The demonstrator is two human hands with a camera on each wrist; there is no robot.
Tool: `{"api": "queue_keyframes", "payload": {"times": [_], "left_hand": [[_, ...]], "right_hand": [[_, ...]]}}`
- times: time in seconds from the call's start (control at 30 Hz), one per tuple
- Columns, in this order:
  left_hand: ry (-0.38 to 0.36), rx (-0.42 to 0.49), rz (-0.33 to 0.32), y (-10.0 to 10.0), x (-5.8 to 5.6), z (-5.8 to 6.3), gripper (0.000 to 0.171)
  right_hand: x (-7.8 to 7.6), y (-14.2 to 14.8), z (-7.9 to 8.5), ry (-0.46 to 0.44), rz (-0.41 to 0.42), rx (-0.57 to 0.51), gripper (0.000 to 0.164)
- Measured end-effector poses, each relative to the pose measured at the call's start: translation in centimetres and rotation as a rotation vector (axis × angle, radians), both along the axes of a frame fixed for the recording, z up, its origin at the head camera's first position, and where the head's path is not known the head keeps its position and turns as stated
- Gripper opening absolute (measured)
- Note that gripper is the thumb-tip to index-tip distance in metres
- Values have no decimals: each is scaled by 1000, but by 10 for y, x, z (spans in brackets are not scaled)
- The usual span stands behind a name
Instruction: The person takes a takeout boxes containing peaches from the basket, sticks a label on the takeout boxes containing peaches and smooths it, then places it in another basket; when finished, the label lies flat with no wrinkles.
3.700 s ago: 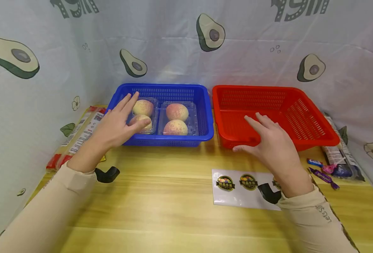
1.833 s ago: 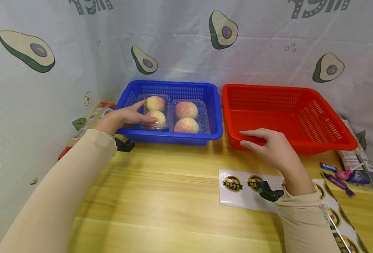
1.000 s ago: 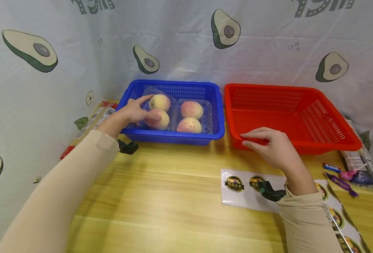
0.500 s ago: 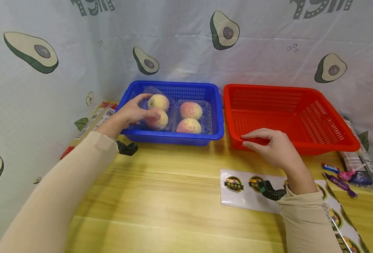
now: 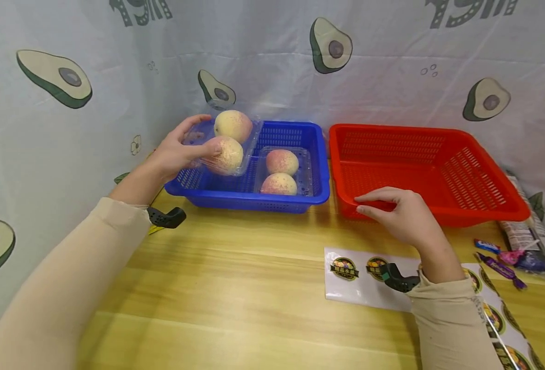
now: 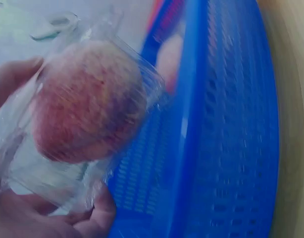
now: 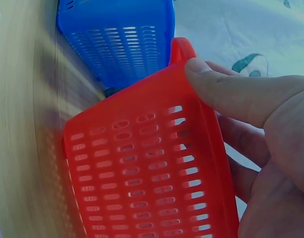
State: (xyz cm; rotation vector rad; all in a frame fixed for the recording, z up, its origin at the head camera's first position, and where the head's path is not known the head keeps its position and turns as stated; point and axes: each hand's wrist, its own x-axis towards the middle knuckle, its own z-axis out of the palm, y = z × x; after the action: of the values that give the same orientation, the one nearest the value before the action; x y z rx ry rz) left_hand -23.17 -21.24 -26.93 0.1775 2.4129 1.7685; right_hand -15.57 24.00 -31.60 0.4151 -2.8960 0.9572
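Note:
My left hand point(image 5: 172, 151) grips a clear plastic clamshell box point(image 5: 249, 149) with two peaches point(image 5: 233, 126) inside, tilted above the left part of the blue basket point(image 5: 254, 199). In the left wrist view, fingers and thumb clasp the box from both sides around a reddish peach point(image 6: 87, 101). A second clear box point(image 5: 303, 177) with two peaches point(image 5: 279, 184) lies in the basket. My right hand point(image 5: 399, 210) pinches the near left rim of the red basket point(image 5: 420, 210); the right wrist view shows the thumb on the outside of the rim point(image 7: 204, 94), fingers behind it.
A sheet of round fruit stickers point(image 5: 360, 293) lies on the wooden table point(image 5: 235, 288) in front of the red basket. Wrapped candies point(image 5: 501, 268) and a plastic bag point(image 5: 538, 241) lie at the right. A curtain with avocado prints point(image 5: 272, 67) hangs behind the baskets.
My left hand reached into the blue basket, took hold of the left box of peaches and has lifted it up. The right hand came down onto the red basket's rim and stays there.

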Motion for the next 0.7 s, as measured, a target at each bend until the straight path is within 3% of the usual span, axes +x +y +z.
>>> {"api": "queue_keyframes", "payload": {"times": [0.1, 0.17, 0.33, 0.53, 0.7], "left_hand": [[49, 131, -111, -1, 11, 2, 74], [87, 207, -227, -2, 19, 1, 74], [190, 277, -556, -1, 45, 0, 77], [231, 270, -808, 16, 71, -15, 77], [300, 167, -920, 30, 82, -46, 80]], "right_hand": [[-1, 1, 0, -3, -2, 1, 26], [-1, 1, -1, -1, -2, -2, 26], [-2, 0, -2, 7, 3, -9, 26], [-1, 0, -2, 20, 9, -12, 26], [-1, 2, -3, 27, 16, -15, 25]]}}
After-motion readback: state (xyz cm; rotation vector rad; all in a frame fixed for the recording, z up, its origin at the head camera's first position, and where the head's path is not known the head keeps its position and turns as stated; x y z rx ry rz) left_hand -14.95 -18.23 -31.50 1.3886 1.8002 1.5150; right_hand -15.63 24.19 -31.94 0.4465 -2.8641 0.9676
